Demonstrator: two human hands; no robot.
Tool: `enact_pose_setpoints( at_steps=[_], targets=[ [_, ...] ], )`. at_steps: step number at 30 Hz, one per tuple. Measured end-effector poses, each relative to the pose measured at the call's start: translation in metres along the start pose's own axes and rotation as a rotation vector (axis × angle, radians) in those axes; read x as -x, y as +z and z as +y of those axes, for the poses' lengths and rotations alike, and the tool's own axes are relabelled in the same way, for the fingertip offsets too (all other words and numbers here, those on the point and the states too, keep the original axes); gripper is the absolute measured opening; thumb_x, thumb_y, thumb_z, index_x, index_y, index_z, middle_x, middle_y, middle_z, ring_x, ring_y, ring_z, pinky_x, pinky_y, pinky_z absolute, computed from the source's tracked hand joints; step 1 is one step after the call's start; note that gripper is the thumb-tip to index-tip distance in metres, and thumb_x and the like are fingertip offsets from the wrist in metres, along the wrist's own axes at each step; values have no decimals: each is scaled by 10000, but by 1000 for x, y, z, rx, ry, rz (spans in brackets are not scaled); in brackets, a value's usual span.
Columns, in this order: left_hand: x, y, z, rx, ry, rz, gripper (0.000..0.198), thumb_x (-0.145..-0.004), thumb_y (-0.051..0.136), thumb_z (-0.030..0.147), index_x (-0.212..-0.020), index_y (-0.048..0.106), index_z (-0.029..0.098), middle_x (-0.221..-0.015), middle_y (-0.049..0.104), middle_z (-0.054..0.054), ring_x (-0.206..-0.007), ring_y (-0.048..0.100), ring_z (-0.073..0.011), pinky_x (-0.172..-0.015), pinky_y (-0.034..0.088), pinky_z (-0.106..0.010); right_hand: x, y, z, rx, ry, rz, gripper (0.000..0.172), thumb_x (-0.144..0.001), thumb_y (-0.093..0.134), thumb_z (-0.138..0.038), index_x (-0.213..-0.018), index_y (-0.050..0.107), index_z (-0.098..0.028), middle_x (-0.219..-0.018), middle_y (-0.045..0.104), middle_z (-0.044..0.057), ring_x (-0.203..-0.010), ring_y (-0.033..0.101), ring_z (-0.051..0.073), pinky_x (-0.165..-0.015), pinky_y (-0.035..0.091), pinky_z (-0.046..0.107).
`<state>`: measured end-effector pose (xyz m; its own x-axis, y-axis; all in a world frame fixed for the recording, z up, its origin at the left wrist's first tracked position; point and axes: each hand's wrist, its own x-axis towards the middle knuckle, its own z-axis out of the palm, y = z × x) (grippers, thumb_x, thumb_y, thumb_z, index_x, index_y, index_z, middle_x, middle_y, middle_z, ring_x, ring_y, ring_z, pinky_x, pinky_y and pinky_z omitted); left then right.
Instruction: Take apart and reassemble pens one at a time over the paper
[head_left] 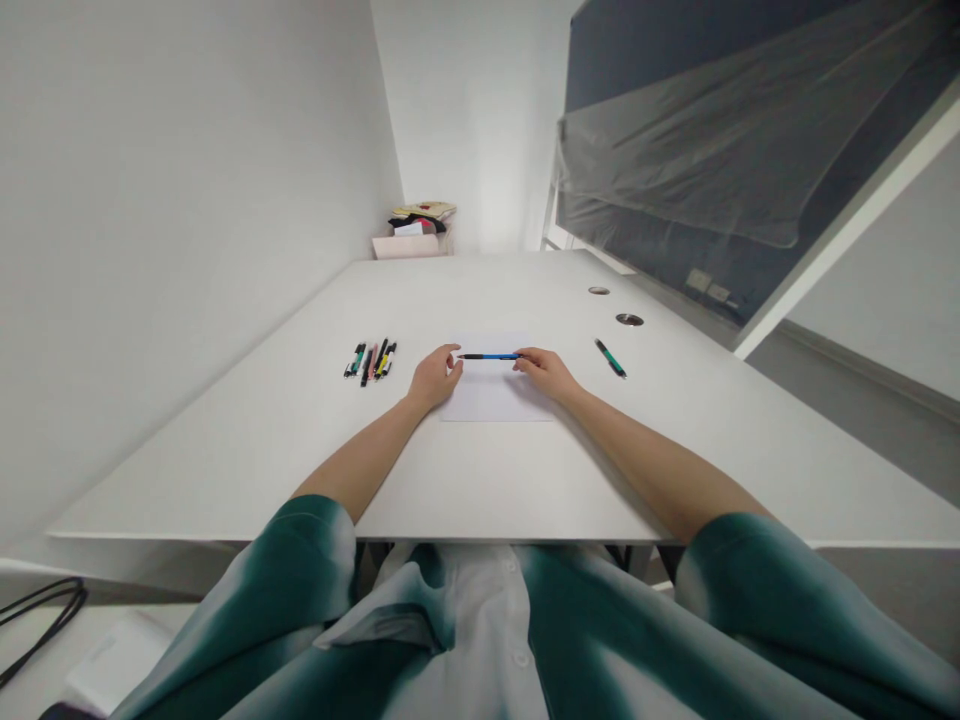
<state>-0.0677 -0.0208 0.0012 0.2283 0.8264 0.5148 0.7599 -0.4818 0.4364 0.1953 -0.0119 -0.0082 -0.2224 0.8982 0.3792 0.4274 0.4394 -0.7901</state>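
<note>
Now the fingers of your left hand [435,380] and right hand [546,372] pinch the blue pen [489,356] over the paper [487,395]; the pen row [371,360] and green pen [610,358] lie untouched.

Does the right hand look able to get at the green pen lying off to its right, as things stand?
Probably yes. The right hand is close to the green pen, with only white tabletop between them. It seems to pinch one end of the blue pen, though, so it would likely need to let go first.
</note>
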Motion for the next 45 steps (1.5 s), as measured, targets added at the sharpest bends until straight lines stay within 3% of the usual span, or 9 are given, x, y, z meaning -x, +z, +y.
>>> enact_pose_setpoints(
  at_steps=[7, 16, 24, 29, 37, 45],
  targets=[
    [-5, 0, -9, 143, -58, -9, 207, -894, 527, 262, -952, 702, 168, -955, 719, -66, -796, 615, -166, -797, 499, -302, 0, 0, 3, -67, 52, -30, 299, -826, 574, -375, -979, 717, -162, -819, 739, 63, -768, 636, 192, -736, 483, 299],
    [-5, 0, -6, 236, -144, -56, 192, -853, 557, 285, -846, 708, 168, -841, 724, -54, -792, 619, -183, -775, 492, -306, -1, -4, 2, -309, 231, 57, 358, -737, 731, -438, -952, 702, -154, -797, 721, 83, -766, 650, 189, -733, 507, 322],
    [-7, 1, -8, 262, -196, -66, 186, -833, 571, 273, -829, 712, 152, -805, 705, -55, -768, 604, -177, -776, 479, -307, -1, -3, 1, -477, 315, 73, 245, -730, 778, -349, -821, 627, -179, -819, 739, 95, -780, 685, 179, -769, 532, 322],
    [-8, 1, -11, 303, -206, -76, 181, -825, 564, 279, -808, 697, 157, -770, 695, -38, -756, 593, -172, -770, 478, -309, -1, -3, 1, -443, 331, 100, 227, -690, 791, -309, -790, 642, -170, -767, 724, 76, -738, 659, 169, -729, 516, 310],
    [-8, 4, -14, 380, -215, -69, 198, -798, 592, 313, -844, 700, 153, -804, 704, -47, -769, 598, -172, -778, 493, -318, -2, -5, 9, -290, 281, 88, 270, -666, 758, -383, -799, 672, -165, -675, 648, 17, -583, 502, 115, -551, 402, 257],
    [-9, 8, -19, 521, -273, -20, 213, -731, 682, 340, -831, 716, 156, -810, 718, -49, -783, 630, -180, -778, 505, -326, -2, -4, 10, -278, 271, 91, 326, -636, 757, -440, -789, 670, -166, -681, 653, 15, -594, 506, 116, -559, 399, 256]
  ],
)
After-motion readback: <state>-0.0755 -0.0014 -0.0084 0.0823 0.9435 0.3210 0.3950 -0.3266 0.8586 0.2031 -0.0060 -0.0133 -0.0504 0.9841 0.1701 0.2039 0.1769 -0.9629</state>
